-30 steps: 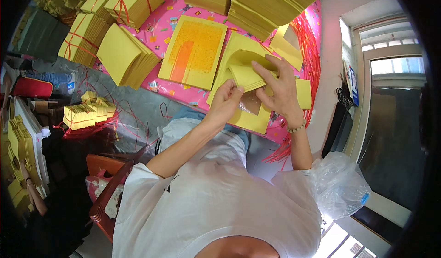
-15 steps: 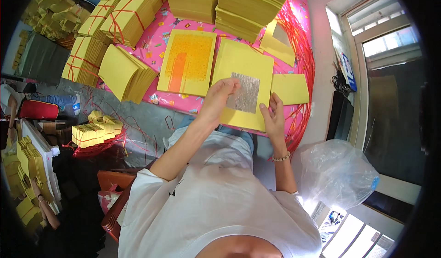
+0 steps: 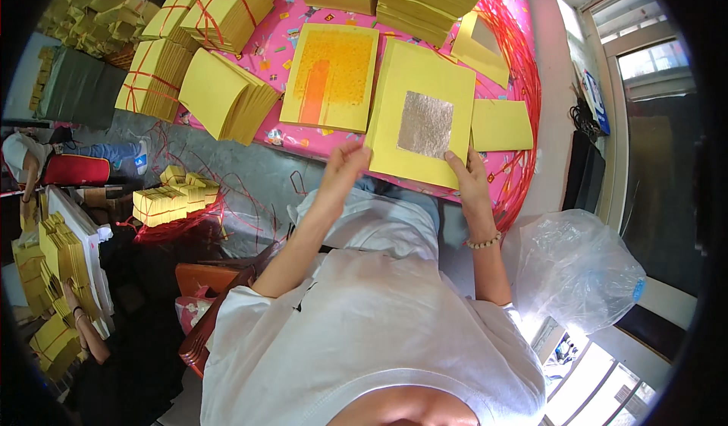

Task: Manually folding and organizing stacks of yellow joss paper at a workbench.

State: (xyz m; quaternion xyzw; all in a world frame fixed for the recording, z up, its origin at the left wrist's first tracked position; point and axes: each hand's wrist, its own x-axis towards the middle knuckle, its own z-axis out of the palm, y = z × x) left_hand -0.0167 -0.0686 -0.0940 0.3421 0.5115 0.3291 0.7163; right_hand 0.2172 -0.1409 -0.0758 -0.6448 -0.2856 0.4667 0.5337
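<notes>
A stack of yellow paper sheets (image 3: 432,69) lies on the table in front of me, with a silver foil square (image 3: 426,124) on its top sheet. My right hand (image 3: 472,174) grips the lower right corner, thumb on top and fingers at the side edge. At the lower left edge is my left hand (image 3: 345,169), its fingers curled together; what they hold, if anything, is too small to make out. Left of the stack lies a yellow pad (image 3: 330,77) with an orange stained patch and a darker orange strip.
Tall yellow paper stacks (image 3: 432,5) stand at the table's back. Red-tied bundles (image 3: 220,12) and a loose leaning stack (image 3: 220,96) are at left. Red strings (image 3: 527,69) hang along the right edge. A clear plastic bag (image 3: 580,270) sits right. A co-worker's hand (image 3: 74,297) rests on paper at far left.
My left hand has moved off the foil square, down and left to the paper's edge. My right hand stays at the lower right corner. The whole view has shifted slightly.
</notes>
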